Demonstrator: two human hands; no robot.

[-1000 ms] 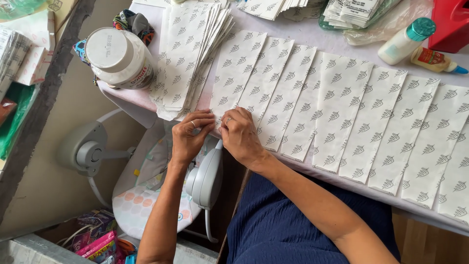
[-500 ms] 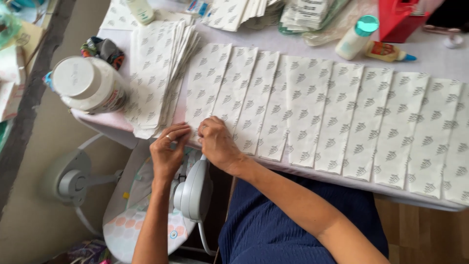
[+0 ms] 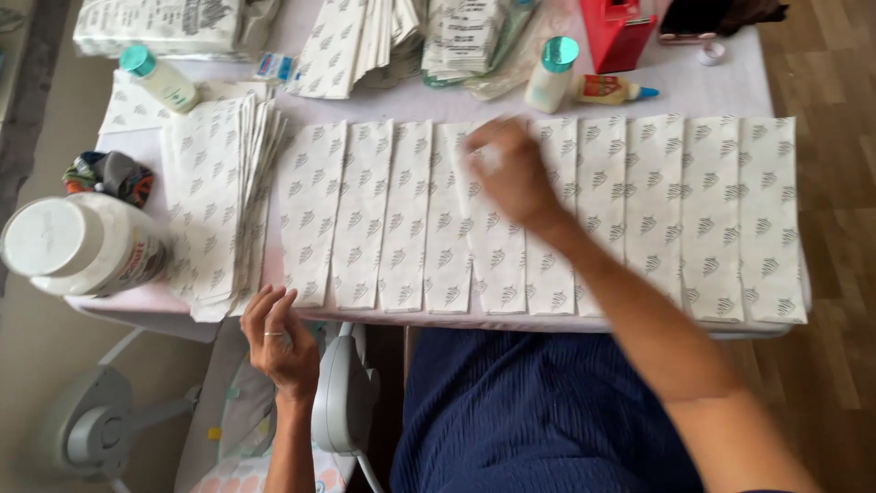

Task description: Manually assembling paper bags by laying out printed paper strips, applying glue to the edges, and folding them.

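Large white jar (image 3: 78,246): lies on its side at the bench's left end, lid toward the camera; its label is turned partly away.
Stack of patterned paper sheets (image 3: 214,196): sits just right of the jar, edges fanned, apparently kept as a supply beside the row.
Left hand (image 3: 278,342): hovers at the near edge of the bench (image 3: 748,87), below the first sheets; fingers loosely curled and apart, holding nothing; a ring shows on one finger.
Row of paper sheets (image 3: 406,215): laid side by side, each overlapping its neighbour, running from beside the stack to the bench's right end; the overlap leaves one long edge of each sheet exposed.
Right hand (image 3: 506,173): reaches over the middle of the row; motion-blurred, so I cannot tell whether the fingers are open or pinching anything.
Glue bottle (image 3: 552,73): upright behind the row, near the right hand.
Red box (image 3: 619,35): cut off by the top edge.
Hidden: the bench's legs, behind the person's lap.
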